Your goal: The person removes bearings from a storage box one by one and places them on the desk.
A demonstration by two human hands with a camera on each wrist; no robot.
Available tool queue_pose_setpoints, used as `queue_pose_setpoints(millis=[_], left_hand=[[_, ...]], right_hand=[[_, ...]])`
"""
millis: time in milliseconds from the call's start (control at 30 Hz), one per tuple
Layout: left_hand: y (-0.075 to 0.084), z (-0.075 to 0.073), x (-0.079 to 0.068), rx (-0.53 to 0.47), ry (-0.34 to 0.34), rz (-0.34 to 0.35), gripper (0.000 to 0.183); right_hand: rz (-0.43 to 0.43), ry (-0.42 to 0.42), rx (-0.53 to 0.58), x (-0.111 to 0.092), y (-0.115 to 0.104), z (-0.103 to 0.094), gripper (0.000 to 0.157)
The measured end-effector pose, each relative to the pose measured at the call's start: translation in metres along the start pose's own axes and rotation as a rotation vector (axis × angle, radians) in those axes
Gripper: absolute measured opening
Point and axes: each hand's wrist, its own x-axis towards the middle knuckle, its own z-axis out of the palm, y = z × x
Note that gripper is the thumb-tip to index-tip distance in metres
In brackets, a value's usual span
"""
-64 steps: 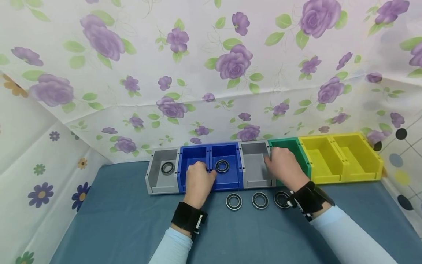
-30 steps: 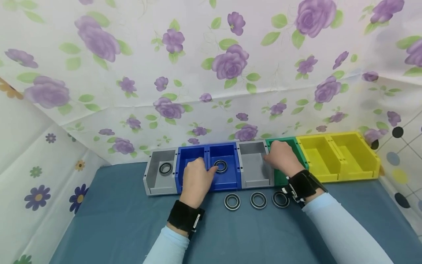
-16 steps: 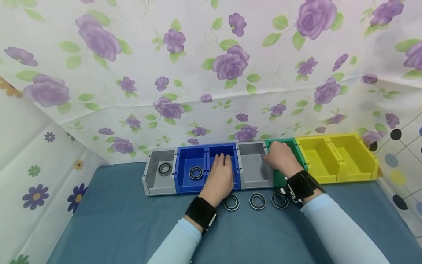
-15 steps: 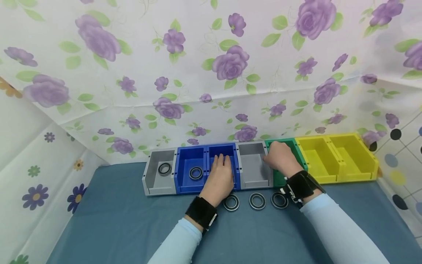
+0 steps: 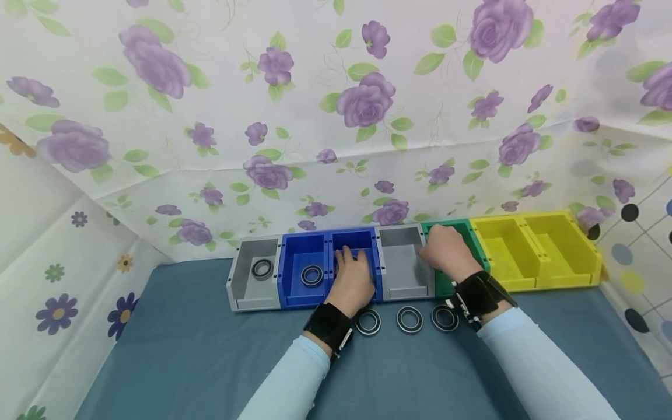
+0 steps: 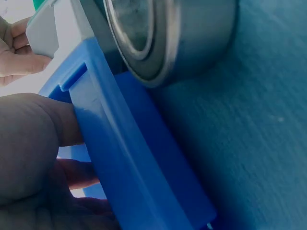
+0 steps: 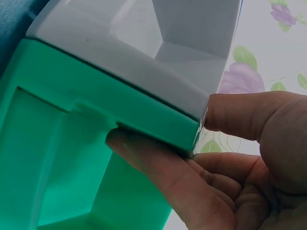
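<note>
Head view, bearing [image 5: 354, 258] at centre newly peeking through left hand [image 5: 353, 284] in right-hand blue bin [image 5: 353, 238], hold unclear, left wrist view, surface [image 6: 249, 143] stretching right beyond blue rim [image 6: 115, 124], right wrist view, right hand [image 7: 249, 187] pinching green bin [image 7: 53, 72].

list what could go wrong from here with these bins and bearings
The left hand, reaching into the right blue bin, is close to a loose bearing on the cloth and may nudge it. The right hand grips the wall where the green bin meets a gray bin; a tug could shift both.
</note>
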Motion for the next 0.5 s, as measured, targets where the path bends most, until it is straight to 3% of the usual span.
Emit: queue_pose_setpoints(millis=[267, 500], left_hand=[[0.0003, 0.0045, 0.0051, 0.032, -0.014, -0.031, 0.065], [0.0018, 0.0032, 0.0061, 0.153, 0.046, 0.056, 0.032]], right_hand=[[-0.009, -0.002, 0.004, -0.0001, 0.0010, 0.0008, 0.031], [-0.002, 0.000, -0.001, 0.0017, 0.0013, 0.0007, 0.032]])
